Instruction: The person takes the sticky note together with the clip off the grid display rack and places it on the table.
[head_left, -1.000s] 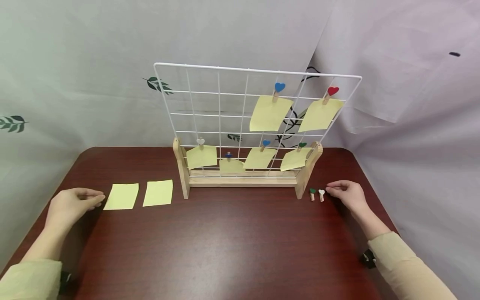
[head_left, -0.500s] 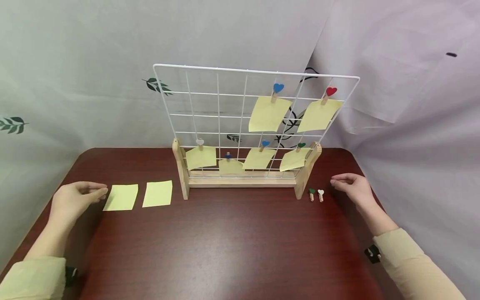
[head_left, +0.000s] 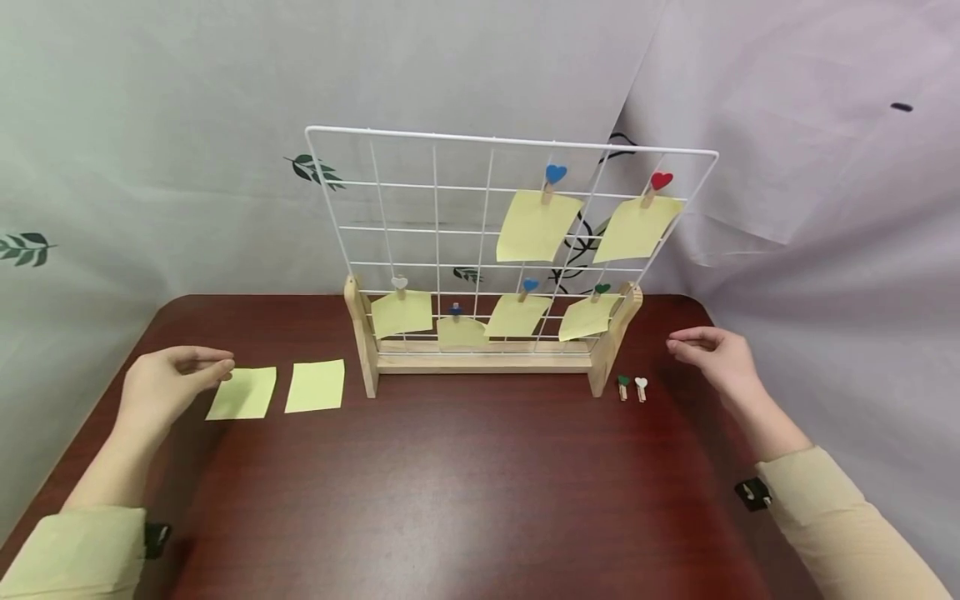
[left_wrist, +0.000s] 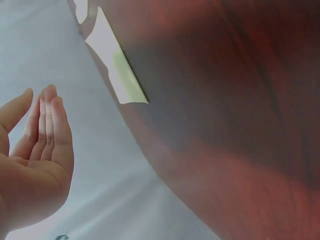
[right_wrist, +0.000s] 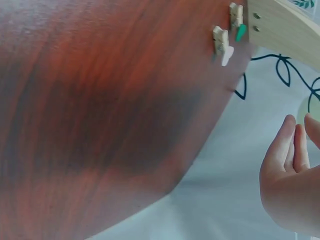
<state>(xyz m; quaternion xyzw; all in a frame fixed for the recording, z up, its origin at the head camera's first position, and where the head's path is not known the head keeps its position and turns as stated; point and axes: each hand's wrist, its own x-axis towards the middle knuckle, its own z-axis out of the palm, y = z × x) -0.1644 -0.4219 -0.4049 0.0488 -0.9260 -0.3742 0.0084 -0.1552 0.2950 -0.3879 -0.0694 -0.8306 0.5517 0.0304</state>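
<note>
1. Pale grey cloth (head_left: 480,75) with a dark green leaf print (head_left: 26,248) hangs in soft folds behind a reddish-brown wood-grain table (head_left: 480,475)
2. Toward the table's far edge stands a white wire grid (head_left: 493,138) in a light wooden stand (head_left: 483,363)
3. Six yellow notes hang on the grid: two in the upper right, under a blue heart clothespin (head_left: 556,174) and a red heart clothespin (head_left: 661,181), and four in a lower row
4. On the table left of the stand, two yellow sticky notes lie flat and apart, the outer note (head_left: 243,396) and the inner note (head_left: 316,386)
5. The left hand (head_left: 167,387) hovers by the outer note, thumb and fairly straight fingers leaving a narrow gap at the tips
6. Right of the stand, a green heart clothespin (head_left: 623,382) and a white heart clothespin (head_left: 641,384) lie side by side
7. The right hand (head_left: 720,358) hangs beyond the white one, apart from it, its fingertips and thumb likewise narrowly spaced
8. Beige sleeves (head_left: 817,483) cover both forearms
</note>
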